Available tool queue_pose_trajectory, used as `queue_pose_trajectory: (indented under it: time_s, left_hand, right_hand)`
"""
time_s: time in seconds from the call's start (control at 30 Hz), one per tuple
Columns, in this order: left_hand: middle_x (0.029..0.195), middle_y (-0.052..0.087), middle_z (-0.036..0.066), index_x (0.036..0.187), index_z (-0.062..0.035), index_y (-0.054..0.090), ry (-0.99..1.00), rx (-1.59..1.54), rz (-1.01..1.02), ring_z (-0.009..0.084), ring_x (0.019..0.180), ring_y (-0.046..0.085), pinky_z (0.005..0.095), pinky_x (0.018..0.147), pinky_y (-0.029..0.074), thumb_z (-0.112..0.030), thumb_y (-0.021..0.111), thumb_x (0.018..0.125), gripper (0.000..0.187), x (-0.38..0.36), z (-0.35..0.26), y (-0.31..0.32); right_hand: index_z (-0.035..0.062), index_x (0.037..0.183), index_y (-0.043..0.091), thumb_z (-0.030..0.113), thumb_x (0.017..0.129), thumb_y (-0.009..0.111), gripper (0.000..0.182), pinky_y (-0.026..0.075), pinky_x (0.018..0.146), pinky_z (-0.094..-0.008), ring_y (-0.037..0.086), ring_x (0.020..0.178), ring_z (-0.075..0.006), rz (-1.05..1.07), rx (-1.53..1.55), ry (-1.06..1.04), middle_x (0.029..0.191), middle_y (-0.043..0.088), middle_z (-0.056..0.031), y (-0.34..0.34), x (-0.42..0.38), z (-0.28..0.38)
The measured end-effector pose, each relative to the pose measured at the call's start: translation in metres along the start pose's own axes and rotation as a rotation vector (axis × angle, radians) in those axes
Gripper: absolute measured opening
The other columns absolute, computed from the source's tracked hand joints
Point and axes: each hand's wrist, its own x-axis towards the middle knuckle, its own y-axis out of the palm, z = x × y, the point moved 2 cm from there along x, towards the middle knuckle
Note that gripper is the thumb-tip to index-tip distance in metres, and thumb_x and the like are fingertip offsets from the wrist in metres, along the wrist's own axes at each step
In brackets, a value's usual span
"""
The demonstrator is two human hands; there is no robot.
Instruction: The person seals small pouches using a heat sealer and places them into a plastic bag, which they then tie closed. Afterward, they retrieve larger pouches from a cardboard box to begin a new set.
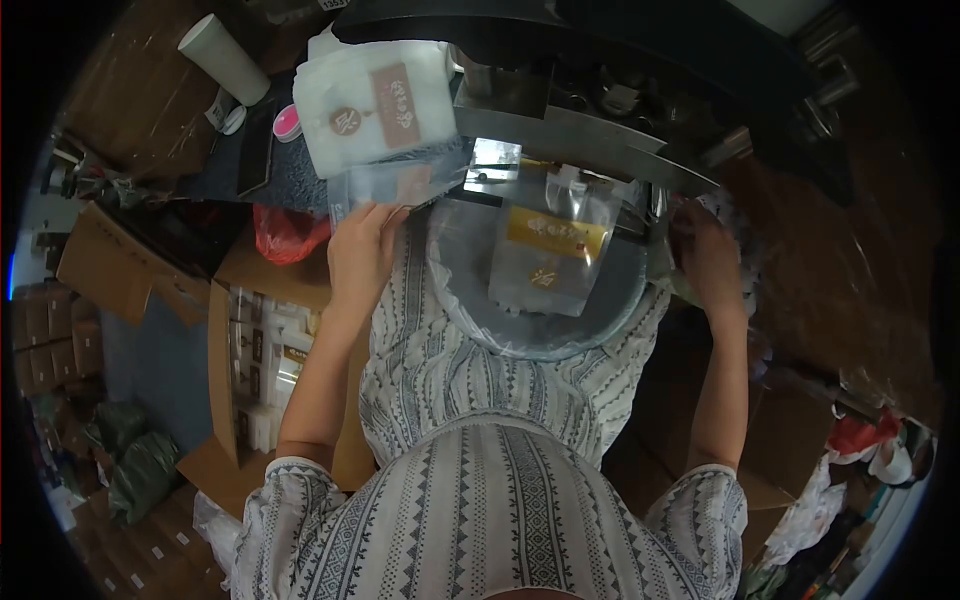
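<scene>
My left hand (365, 245) pinches the near edge of a clear plastic bag (405, 185) with a pinkish label. Just beyond that lies a stack of whitish printed bags (375, 105). A clear bag with a yellow printed band (550, 250) slants over a round basin (450, 318) lined with clear plastic, close to my lap. Off to the right, my right hand (710, 255) reaches down beside the metal machine (600, 140), fingers curled among shiny plastic packaging (745, 225). Shadow hides what those fingers grip.
A white cylinder (222, 58) and a small pink-topped tub (287, 122) are at the back left. Below hangs a red plastic bag (290, 235). An open carton (265, 375) of small packs stands by my left arm. Another carton (765, 420) is under my right arm.
</scene>
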Motion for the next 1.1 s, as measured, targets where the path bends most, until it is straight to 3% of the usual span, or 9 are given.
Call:
queue_pose_trajectory:
  time_s: [0.17, 0.23, 0.37, 0.47, 0.57, 0.67, 0.73, 0.97, 1.1]
  left_hand:
    - [0.079, 0.059, 0.010, 0.089, -0.0033, 0.062, -0.020, -0.191, -0.062, 0.0335, 0.068, 0.058, 0.0393, 0.059, 0.046, -0.006, 0.062, 0.082, 0.008, -0.011, -0.025, -0.018]
    - [0.080, 0.060, 0.010, 0.089, -0.0041, 0.062, -0.041, -0.263, -0.077, 0.0323, 0.068, 0.059, 0.0373, 0.058, 0.046, -0.005, 0.063, 0.081, 0.008, -0.014, -0.043, -0.024]
    - [0.080, 0.060, 0.010, 0.088, -0.0041, 0.063, 0.072, -0.244, -0.084, 0.0317, 0.069, 0.060, 0.0366, 0.058, 0.047, -0.003, 0.063, 0.080, 0.009, -0.015, -0.073, -0.026]
    - [0.081, 0.060, 0.010, 0.089, -0.0051, 0.063, 0.227, -0.353, -0.020, 0.0313, 0.069, 0.060, 0.0360, 0.058, 0.047, -0.003, 0.065, 0.078, 0.011, -0.015, -0.080, -0.024]
    - [0.083, 0.063, 0.014, 0.093, 0.0006, 0.063, 0.169, -0.474, 0.270, 0.0267, 0.069, 0.063, 0.0282, 0.060, 0.048, -0.004, 0.064, 0.083, 0.011, -0.018, -0.084, -0.004]
    - [0.080, 0.065, 0.012, 0.097, -0.0023, 0.065, -0.002, -0.694, 0.452, 0.0216, 0.067, 0.065, 0.0285, 0.059, 0.050, -0.011, 0.061, 0.086, 0.014, -0.003, -0.093, 0.019]
    - [0.079, 0.066, 0.013, 0.100, 0.0017, 0.064, -0.470, -1.061, 0.718, 0.0136, 0.070, 0.066, 0.0231, 0.063, 0.051, -0.017, 0.060, 0.090, 0.021, 0.014, -0.096, 0.034]
    - [0.085, 0.066, 0.012, 0.100, 0.0062, 0.062, -0.613, -1.381, 0.589, 0.0166, 0.073, 0.066, 0.0238, 0.062, 0.052, -0.021, 0.063, 0.089, 0.029, 0.026, -0.090, 0.059]
    - [0.125, 0.050, 0.023, 0.126, 0.0045, 0.046, 0.065, 0.100, -0.293, 0.0355, 0.117, 0.048, 0.0426, 0.096, 0.039, -0.035, 0.066, 0.084, 0.061, 0.077, 0.007, 0.040]
  right_hand:
    - [0.0028, 0.103, 0.056, -0.010, 0.080, 0.054, 0.027, 0.050, 0.076, -0.0344, 0.066, 0.087, -0.0269, -0.043, 0.065, 0.021, 0.097, 0.066, -0.0145, -0.019, -0.006, 0.024]
    - [0.0014, 0.099, 0.056, -0.010, 0.080, 0.058, 0.022, 0.050, 0.076, -0.0285, 0.064, 0.087, -0.0169, 0.023, 0.672, 0.171, 0.101, 0.067, -0.0116, -0.025, -0.013, 0.042]
    - [0.0008, 0.094, 0.055, -0.006, 0.080, 0.063, 0.018, 0.050, 0.077, -0.0261, 0.063, 0.090, -0.0129, 0.077, 0.873, 0.012, 0.106, 0.066, -0.0112, -0.013, -0.015, 0.108]
    - [0.0000, 0.093, 0.054, -0.003, 0.082, 0.064, 0.016, 0.050, 0.081, -0.0253, 0.063, 0.094, -0.0125, 0.171, 0.665, -0.107, 0.109, 0.066, -0.0120, -0.003, -0.012, 0.121]
    - [0.0016, 0.096, 0.058, 0.006, 0.082, 0.069, 0.018, 0.050, 0.072, -0.0246, 0.065, 0.089, -0.0134, 0.232, 0.925, -0.030, 0.101, 0.069, -0.0093, 0.013, -0.009, 0.115]
    - [0.0018, 0.098, 0.059, 0.008, 0.082, 0.069, 0.020, 0.050, 0.073, -0.0278, 0.066, 0.090, -0.0167, 0.038, 0.788, 0.017, 0.099, 0.068, -0.0089, 0.015, -0.007, 0.101]
    - [0.0034, 0.099, 0.060, 0.010, 0.081, 0.070, 0.021, 0.051, 0.072, -0.0307, 0.066, 0.087, -0.0244, -0.269, 0.511, -0.061, 0.094, 0.068, -0.0081, 0.006, -0.009, 0.088]
    - [0.0069, 0.100, 0.064, 0.007, 0.081, 0.061, 0.019, 0.050, 0.075, -0.0385, 0.064, 0.087, -0.0344, -0.046, -0.338, 0.175, 0.097, 0.066, -0.0147, -0.013, -0.010, 0.023]
    - [0.0055, 0.097, 0.065, 0.007, 0.080, 0.059, 0.017, 0.050, 0.075, -0.0411, 0.063, 0.086, -0.0362, 0.052, -0.233, 0.179, 0.095, 0.066, -0.0168, -0.008, -0.009, 0.013]
